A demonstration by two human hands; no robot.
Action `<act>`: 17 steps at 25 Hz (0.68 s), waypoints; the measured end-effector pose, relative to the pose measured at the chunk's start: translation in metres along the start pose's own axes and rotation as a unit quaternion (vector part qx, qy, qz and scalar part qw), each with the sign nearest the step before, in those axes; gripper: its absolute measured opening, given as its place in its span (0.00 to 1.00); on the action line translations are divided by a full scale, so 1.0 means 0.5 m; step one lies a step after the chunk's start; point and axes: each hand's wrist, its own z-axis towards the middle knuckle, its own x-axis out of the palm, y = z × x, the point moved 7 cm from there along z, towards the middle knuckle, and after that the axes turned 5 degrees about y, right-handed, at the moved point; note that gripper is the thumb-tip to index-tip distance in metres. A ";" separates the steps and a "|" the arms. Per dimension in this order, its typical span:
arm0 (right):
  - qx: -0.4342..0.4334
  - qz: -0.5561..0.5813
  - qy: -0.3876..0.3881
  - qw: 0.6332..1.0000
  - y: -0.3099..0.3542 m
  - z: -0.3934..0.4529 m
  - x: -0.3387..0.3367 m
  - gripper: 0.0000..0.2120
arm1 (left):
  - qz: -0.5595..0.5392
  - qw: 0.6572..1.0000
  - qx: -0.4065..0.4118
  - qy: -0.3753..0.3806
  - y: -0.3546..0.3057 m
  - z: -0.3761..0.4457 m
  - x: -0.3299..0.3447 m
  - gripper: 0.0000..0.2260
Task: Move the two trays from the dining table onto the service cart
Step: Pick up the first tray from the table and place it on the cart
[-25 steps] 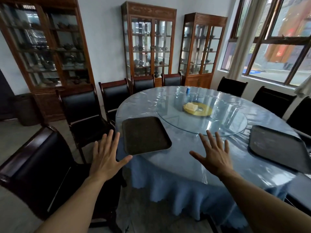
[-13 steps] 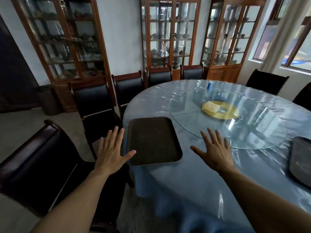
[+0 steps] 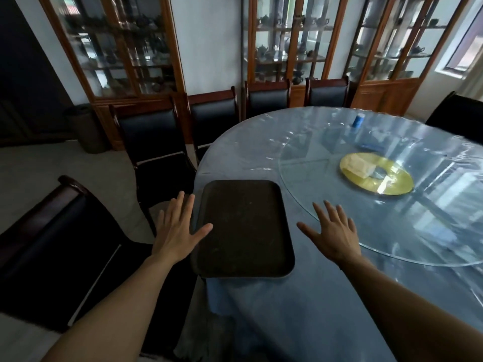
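Head view shows one dark tray [image 3: 244, 228] lying flat at the near edge of the worktop [image 3: 300, 309], its near end seeming to jut a little past the rim, between the two grips; the left grip [image 3: 177, 231] is spread wide with nothing in it, its thumb reaching over the tray's left rim, though whether it touches is unclear, and the right grip [image 3: 332, 231] is likewise splayed and empty, held clear of the tray's right rim above the clear plastic cover. Judging by its thin raised lip and rounded corners, the tray looks stiff, light and bare, so it should lift level with one grip under each long side; its top looks matt and grippy, but the glossy cover beneath may let it slide if pushed. Beyond the right grip lies a glass turntable [image 3: 392, 218] carrying a yellow plate [image 3: 386, 184] with a pale block, not clear enough to name. Only this one tray is in view; the second tray and the service cart are out of frame, and the small blue item farther back is too blurred to identify
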 end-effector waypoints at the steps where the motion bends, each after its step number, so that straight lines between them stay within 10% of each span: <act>1: 0.003 -0.003 0.002 1.000 0.009 0.022 0.011 0.44 | -0.003 1.000 -0.003 0.010 0.012 0.023 0.010 0.45; 17: 0.123 0.037 0.180 0.975 0.056 0.289 0.266 0.40 | -0.164 0.959 -0.123 0.196 0.165 0.332 0.267 0.45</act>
